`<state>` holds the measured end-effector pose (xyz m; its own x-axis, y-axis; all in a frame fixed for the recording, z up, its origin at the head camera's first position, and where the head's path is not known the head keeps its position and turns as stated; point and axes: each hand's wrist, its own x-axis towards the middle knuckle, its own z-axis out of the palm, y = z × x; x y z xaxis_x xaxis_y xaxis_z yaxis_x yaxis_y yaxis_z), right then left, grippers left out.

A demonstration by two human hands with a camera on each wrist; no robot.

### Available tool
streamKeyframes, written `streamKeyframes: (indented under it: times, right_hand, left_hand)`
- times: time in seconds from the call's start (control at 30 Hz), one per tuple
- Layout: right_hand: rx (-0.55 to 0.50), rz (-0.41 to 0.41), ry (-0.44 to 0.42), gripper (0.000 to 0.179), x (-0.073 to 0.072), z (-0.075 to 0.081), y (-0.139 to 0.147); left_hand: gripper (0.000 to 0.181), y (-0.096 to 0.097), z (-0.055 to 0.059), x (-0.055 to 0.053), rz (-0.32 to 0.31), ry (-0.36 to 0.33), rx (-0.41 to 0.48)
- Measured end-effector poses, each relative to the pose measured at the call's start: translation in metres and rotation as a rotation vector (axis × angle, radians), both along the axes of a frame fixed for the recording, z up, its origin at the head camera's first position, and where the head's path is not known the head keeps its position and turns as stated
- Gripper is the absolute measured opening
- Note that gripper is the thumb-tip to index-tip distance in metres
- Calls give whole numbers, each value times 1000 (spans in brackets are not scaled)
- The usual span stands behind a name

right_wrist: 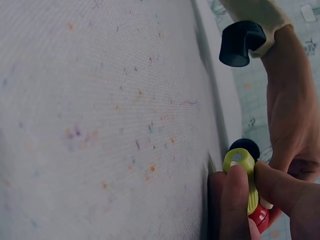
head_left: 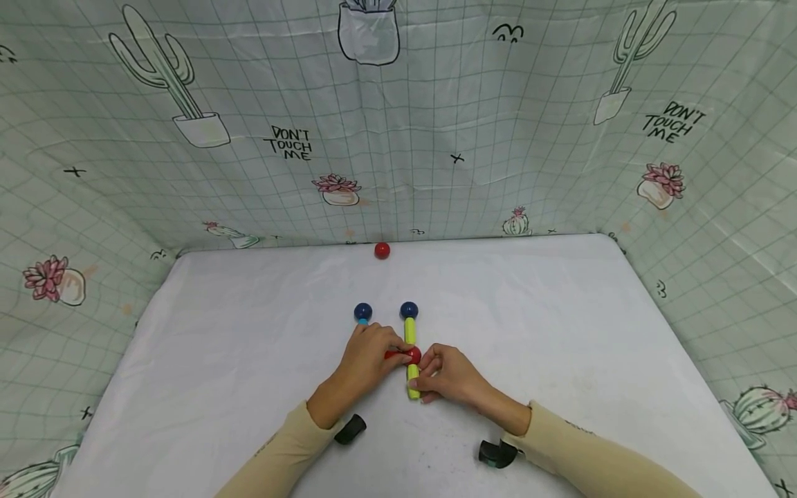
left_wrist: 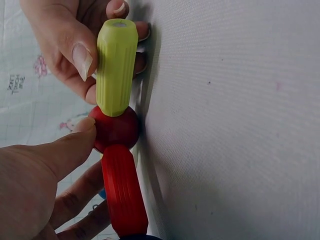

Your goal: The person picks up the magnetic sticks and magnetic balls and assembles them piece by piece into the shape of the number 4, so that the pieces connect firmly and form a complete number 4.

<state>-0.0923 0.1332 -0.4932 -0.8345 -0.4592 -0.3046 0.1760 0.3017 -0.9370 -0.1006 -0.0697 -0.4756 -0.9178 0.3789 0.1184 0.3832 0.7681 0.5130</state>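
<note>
My left hand (head_left: 371,351) pinches a red ball (left_wrist: 117,130) between thumb and fingers. With thumb and fingertips, my right hand (head_left: 453,374) grips a yellow-green magnetic rod (left_wrist: 116,67), whose inner end meets that ball and whose free end shows a small metal disc. A red rod (left_wrist: 125,190) also joins the ball, running under my left hand in the head view. Beyond the ball, another yellow-green rod (head_left: 409,330) leads to a dark blue ball (head_left: 409,310). A second dark blue ball (head_left: 363,311) tops a light blue rod (head_left: 363,321), mostly hidden by my left hand.
A loose red ball (head_left: 382,250) lies at the far edge of the white-covered table (head_left: 249,297). Behind and at the sides hangs a cactus-print cloth (head_left: 405,124). Black wrist devices (head_left: 351,429) sit below both sleeves.
</note>
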Motion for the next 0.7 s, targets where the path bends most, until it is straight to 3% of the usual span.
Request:
streamKeyframes:
  times: [0.37,0.7]
  right_hand:
    - [46,89,81,28,-9,10,11]
    - [115,9,195,30,-49,23,34]
  left_hand:
    - [16,2,0,0,11,-17,-17]
    - [18,2,0,0,22,-39,-28]
